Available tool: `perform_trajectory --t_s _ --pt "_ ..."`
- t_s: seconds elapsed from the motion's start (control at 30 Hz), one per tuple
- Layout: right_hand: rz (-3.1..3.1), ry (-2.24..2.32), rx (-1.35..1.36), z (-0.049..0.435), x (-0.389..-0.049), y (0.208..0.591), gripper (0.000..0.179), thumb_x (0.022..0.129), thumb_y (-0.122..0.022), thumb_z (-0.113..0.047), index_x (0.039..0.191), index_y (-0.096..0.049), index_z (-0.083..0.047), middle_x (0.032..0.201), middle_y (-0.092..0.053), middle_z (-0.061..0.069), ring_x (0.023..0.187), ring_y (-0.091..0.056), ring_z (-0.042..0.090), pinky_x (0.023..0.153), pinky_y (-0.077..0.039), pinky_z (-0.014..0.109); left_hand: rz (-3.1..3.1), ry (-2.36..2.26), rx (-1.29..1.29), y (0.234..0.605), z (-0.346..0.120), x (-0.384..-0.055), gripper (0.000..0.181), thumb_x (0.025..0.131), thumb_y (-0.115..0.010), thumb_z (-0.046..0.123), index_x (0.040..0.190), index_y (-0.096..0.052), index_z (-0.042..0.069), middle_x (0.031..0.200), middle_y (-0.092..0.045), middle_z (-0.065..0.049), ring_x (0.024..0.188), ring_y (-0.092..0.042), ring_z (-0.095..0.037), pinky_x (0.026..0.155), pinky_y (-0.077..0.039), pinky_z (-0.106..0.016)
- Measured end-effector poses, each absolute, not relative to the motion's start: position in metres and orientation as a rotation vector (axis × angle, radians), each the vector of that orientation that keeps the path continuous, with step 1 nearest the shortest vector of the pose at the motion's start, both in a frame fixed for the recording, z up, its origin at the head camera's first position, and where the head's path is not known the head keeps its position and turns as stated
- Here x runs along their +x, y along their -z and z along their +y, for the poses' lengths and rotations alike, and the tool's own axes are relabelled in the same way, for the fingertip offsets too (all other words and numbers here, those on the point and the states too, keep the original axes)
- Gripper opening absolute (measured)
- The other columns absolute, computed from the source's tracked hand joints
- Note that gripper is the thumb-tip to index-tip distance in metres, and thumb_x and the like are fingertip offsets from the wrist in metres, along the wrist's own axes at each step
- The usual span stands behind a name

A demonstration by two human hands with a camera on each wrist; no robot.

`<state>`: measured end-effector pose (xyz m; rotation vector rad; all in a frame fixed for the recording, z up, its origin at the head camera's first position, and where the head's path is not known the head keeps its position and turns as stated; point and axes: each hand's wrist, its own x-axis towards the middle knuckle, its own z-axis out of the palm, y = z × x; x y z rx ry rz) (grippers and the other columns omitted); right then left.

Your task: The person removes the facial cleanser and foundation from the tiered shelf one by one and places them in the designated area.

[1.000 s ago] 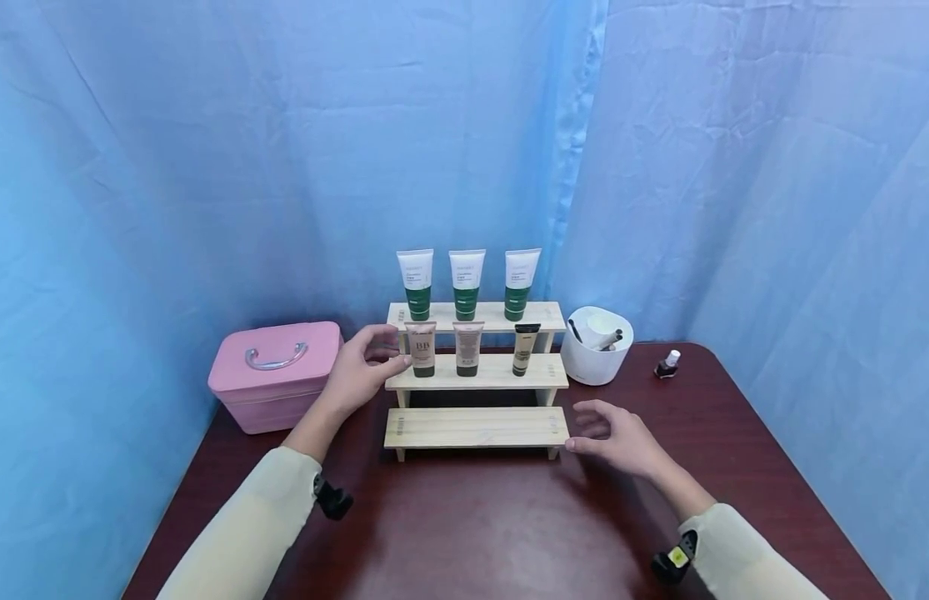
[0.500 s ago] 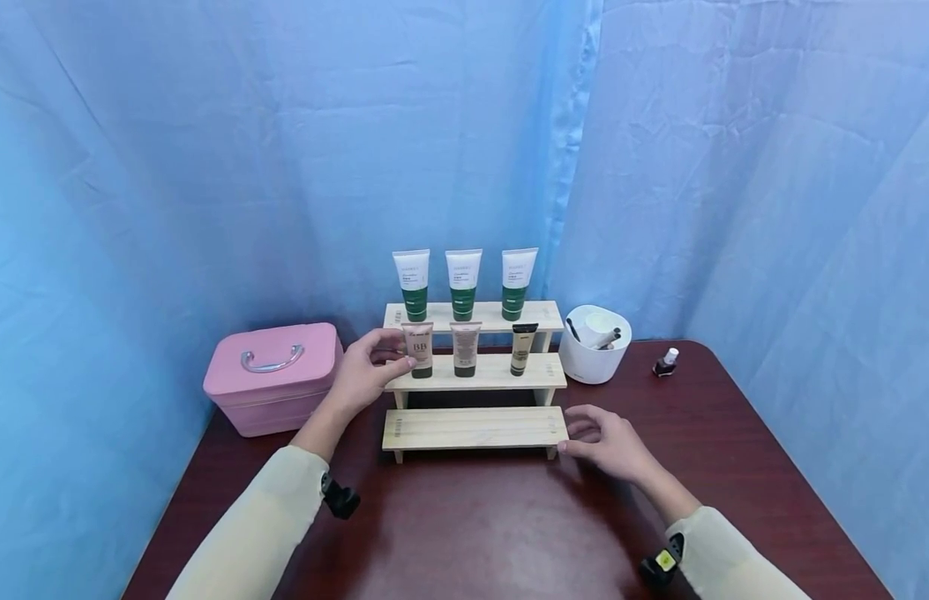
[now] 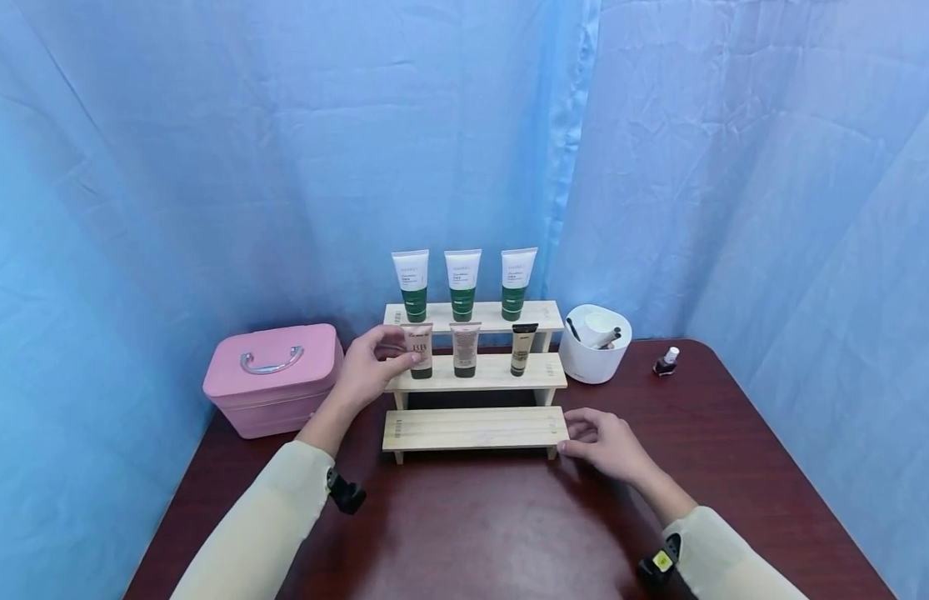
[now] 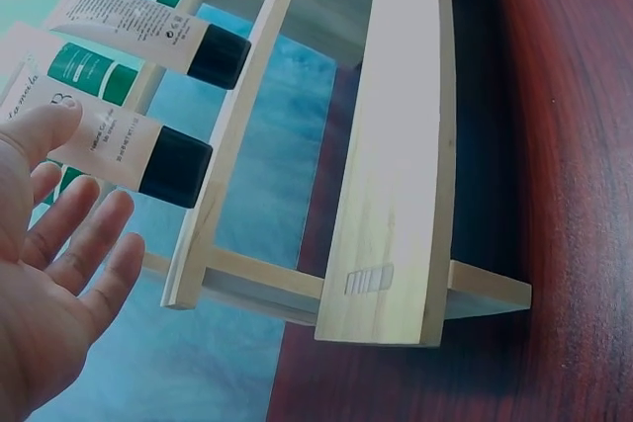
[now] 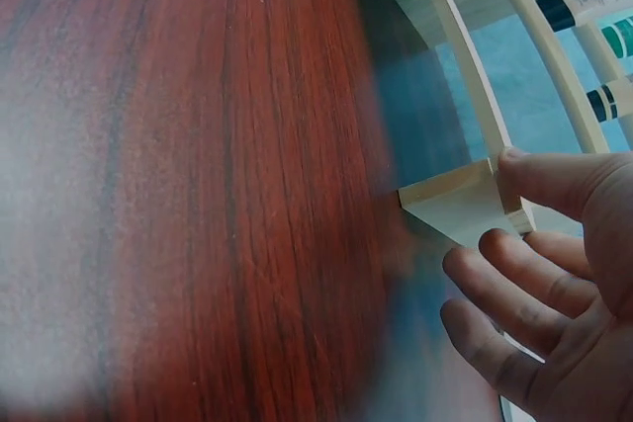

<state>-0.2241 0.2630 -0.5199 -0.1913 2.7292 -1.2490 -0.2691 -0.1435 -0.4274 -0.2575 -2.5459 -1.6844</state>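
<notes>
Fingers of the left hand (image 3: 367, 367) lie relaxed and wide apart from the thumb, which overlaps the front of the upright BB tube (image 3: 419, 340); contact I cannot tell. The right hand (image 3: 602, 446), its fingers loosely bent and wide of the thumb, rests its thumb tip at the end of the lowest shelf (image 3: 475, 427). Right of the left hand stand a pinkish tube (image 3: 466, 346) and a gold tube (image 3: 521, 347).
</notes>
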Motion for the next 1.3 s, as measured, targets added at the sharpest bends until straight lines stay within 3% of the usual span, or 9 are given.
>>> perform_trajectory --t_s 0.77,1.03,1.3 --pt "2.685 1.357 -0.055 0.253 -0.220 0.517 0.048 0.083 -0.084 -0.012 0.126 -0.066 0.000 0.094 -0.075 0.006 0.082 -0.072 0.015 0.064 -0.057 0.031 -2.577 1.599 -0.220 0.422 -0.143 -0.261 0.038 0.094 -0.077 0.024 0.128 -0.069 0.011 0.119 -0.071 -0.011 0.110 -0.067 -0.029 0.098 -0.053 -0.046" --pt "2.669 1.341 0.018 0.248 -0.221 0.518 0.049 0.083 -0.084 -0.012 0.127 -0.065 0.000 0.096 -0.074 0.007 0.080 -0.069 0.017 0.063 -0.057 0.033 -2.499 1.781 -0.194 0.420 -0.169 -0.231 0.040 0.092 -0.079 0.014 0.129 -0.065 0.003 0.109 -0.070 -0.019 0.090 -0.070 -0.020 0.074 -0.062 -0.033" --pt "2.665 1.345 0.026 0.248 -0.220 0.512 0.049 0.083 -0.084 -0.009 0.127 -0.065 0.001 0.095 -0.075 0.008 0.075 -0.068 0.017 0.062 -0.057 0.034 -2.528 1.896 -0.074 0.440 -0.199 -0.203 0.042 0.093 -0.076 0.011 0.132 -0.064 0.001 0.106 -0.066 -0.019 0.084 -0.069 -0.015 0.073 -0.063 -0.048"
